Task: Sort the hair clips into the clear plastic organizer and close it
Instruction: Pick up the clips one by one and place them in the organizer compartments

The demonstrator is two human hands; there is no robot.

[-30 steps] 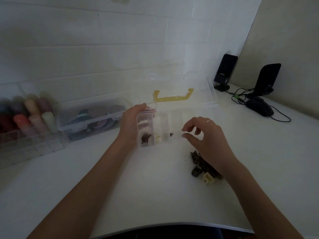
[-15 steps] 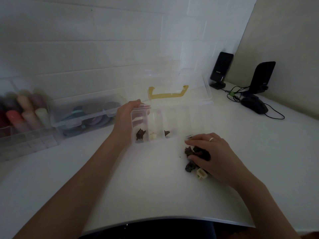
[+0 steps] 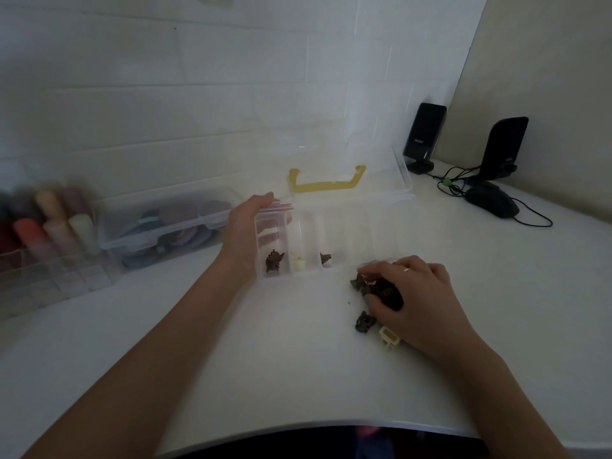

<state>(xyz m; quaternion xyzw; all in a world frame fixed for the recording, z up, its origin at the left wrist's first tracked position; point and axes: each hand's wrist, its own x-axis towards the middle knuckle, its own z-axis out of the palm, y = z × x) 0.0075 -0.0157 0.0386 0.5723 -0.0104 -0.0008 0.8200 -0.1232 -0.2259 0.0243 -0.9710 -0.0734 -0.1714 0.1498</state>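
The clear plastic organizer stands open on the white table, its lid with a yellow handle tipped back against the wall. My left hand grips its left end. Three compartments at the left hold a dark clip, a cream clip and a small dark clip. My right hand lies over a small pile of dark hair clips in front of the organizer, fingers curled round some of them. A dark clip and a cream clip lie loose beside it.
A second clear box with round items sits to the left, with a tray of coloured bottles beyond it. Two black speakers and a mouse with cables occupy the back right corner. The table's front edge is near.
My right hand dropped from above the organizer to the clip pile and closed its fingers over it. The left hand stayed on the organizer's left end.
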